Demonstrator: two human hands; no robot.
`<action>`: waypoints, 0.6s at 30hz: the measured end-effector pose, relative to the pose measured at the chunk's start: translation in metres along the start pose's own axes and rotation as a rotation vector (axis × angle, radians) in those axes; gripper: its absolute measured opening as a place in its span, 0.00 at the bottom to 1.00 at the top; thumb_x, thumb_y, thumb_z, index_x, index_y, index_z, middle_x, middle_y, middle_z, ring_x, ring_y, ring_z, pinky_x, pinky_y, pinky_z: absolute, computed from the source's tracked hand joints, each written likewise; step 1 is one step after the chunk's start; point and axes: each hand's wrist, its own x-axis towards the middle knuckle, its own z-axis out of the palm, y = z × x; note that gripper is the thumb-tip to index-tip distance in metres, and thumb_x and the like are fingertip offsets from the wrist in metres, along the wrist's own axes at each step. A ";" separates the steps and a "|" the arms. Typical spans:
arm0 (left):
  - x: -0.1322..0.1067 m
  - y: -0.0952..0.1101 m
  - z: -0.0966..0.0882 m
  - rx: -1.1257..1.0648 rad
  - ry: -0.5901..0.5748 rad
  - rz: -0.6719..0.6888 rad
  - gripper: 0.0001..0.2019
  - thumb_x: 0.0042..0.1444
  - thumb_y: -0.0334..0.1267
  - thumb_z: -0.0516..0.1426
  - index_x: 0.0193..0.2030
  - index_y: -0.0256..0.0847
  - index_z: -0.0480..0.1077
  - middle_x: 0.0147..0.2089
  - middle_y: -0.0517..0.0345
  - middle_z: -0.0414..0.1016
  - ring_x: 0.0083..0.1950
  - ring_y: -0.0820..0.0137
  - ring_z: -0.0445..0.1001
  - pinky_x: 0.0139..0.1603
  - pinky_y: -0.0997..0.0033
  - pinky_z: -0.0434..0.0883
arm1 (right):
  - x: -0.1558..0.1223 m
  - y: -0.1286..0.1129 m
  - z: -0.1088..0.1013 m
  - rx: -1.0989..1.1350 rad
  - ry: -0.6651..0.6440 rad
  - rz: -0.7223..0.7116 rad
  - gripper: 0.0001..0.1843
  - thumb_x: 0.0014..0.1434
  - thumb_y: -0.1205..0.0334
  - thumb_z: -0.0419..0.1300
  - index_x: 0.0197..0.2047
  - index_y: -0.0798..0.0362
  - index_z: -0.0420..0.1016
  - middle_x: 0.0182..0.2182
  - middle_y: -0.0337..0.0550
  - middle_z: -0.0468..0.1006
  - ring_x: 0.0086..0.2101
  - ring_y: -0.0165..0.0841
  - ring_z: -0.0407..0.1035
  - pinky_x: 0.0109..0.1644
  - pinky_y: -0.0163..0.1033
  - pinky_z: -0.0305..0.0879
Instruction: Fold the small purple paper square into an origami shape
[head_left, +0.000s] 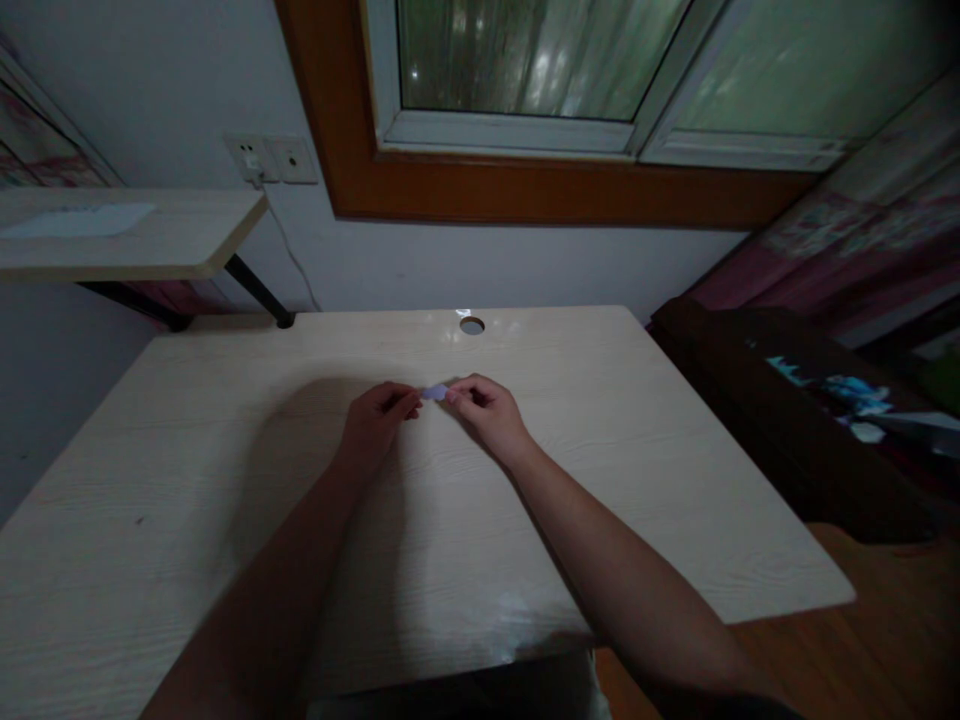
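Observation:
Between my two hands is a small, pale lavender piece that looks like paper (436, 392). My left hand (377, 418) pinches its left end between thumb and fingers. At the other end, the thumb and index finger of my right hand (491, 412) are closed on it. Both hands are just above or resting on the light wood-grain desk (600, 400); I cannot tell which. The ends of the piece are hidden by my fingertips, and its exact kind is too small to make out.
A round cable hole (472, 326) lies near the desk's back edge. On the left, a raised shelf (202, 235) with black legs holds a white sheet (82, 220). A cable (289, 245) hangs from a wall socket (253, 158). Dark furniture (750, 400) stands right of the desk.

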 end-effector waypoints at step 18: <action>-0.002 0.005 -0.001 -0.103 -0.084 -0.014 0.14 0.60 0.49 0.58 0.38 0.38 0.74 0.37 0.54 0.81 0.31 0.71 0.77 0.36 0.71 0.73 | -0.010 -0.014 0.001 -0.349 -0.038 -0.453 0.08 0.64 0.59 0.59 0.41 0.47 0.80 0.37 0.46 0.80 0.36 0.34 0.73 0.39 0.39 0.71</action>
